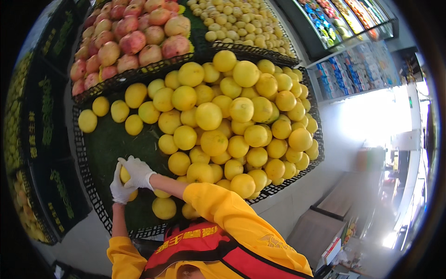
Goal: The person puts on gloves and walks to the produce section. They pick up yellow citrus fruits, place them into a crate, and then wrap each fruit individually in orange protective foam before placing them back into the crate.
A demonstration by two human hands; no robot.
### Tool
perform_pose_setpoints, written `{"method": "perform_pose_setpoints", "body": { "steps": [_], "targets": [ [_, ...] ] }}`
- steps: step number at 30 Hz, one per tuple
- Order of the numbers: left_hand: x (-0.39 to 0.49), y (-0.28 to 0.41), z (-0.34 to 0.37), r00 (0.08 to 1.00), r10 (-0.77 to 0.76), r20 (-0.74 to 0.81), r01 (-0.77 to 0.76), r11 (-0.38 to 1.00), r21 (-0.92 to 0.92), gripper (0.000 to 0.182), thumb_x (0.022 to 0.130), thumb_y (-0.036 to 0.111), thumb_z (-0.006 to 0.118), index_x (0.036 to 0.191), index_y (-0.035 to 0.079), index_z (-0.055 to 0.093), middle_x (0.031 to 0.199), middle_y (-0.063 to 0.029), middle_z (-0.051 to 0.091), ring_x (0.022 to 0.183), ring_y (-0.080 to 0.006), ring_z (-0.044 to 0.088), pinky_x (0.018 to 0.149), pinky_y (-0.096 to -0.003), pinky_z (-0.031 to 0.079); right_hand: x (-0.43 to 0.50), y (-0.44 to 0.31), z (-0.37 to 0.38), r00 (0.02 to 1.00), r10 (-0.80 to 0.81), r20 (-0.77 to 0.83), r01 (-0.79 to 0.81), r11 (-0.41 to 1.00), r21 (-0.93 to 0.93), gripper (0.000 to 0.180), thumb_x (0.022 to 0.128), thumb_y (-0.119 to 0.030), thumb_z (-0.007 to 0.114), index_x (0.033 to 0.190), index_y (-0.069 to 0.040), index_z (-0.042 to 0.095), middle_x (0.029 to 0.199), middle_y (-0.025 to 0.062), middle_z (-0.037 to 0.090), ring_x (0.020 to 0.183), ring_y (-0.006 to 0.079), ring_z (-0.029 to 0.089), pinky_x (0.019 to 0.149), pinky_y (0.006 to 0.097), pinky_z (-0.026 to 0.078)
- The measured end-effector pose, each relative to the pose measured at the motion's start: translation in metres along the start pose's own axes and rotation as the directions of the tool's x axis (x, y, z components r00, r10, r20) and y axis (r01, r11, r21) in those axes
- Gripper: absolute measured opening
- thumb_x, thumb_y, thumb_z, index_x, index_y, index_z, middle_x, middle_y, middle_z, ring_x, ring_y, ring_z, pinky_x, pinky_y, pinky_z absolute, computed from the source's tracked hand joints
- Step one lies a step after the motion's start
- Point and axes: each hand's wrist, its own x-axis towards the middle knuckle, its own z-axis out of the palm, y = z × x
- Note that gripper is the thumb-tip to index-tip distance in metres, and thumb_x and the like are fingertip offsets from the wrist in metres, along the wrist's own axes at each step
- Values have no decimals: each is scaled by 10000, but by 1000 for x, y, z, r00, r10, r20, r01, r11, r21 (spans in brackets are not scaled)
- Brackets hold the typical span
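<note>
Both my hands wear white gloves and meet around one yellow citrus fruit over the left part of the display. My left hand cups it from the left and below, and my right hand covers it from the right. Another yellow fruit shows partly beneath my hands. A large heap of yellow citrus fruits fills the middle and right of the black-rimmed display, on a dark green mat. Several loose fruits lie at its upper left.
Pomegranates in a black crate stand beyond the heap, beside a crate of small pale yellow fruits. Dark crates line the left. Packaged goods hang at the upper right, and a counter stands at the lower right.
</note>
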Motion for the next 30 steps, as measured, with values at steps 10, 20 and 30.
{"method": "perform_pose_setpoints", "body": {
  "steps": [10, 20, 30],
  "targets": [
    [-86, -26, -17, 977, -214, -19, 213, 975, -55, 963, 718, 152, 887, 1550, 108, 405, 1168, -113, 572, 1085, -257, 581, 992, -387, 490, -87, 13, -104, 859, -172, -482, 219, 975, 42, 929, 680, -303, 891, 1433, 20, 455, 1333, 256, 508, 1272, 398, 495, 1123, 438, 398],
    [-6, 145, 32, 959, -265, 102, 248, 606, -756, 495, 1049, 207, 574, 1505, 71, 434, 1298, -106, 573, 1130, -177, 595, 997, -341, 516, -161, 39, -169, 839, -375, -395, 253, 910, -328, 944, 763, -258, 843, 1532, -7, 355, 1471, 249, 449, 1352, 432, 442, 1172, 475, 332],
    [26, 247, 83, 924, 51, 380, 284, 576, -767, 753, 1032, 347, 617, 1619, 84, 226, 1517, -207, 425, 1356, -270, 493, 1145, -406, 381, -274, 98, -224, 239, 19, -971, -38, 999, 11, 944, 763, -105, 864, 1549, -26, 348, 1521, 176, 379, 1382, 314, 421, 1152, 422, 372]
  ]
}}
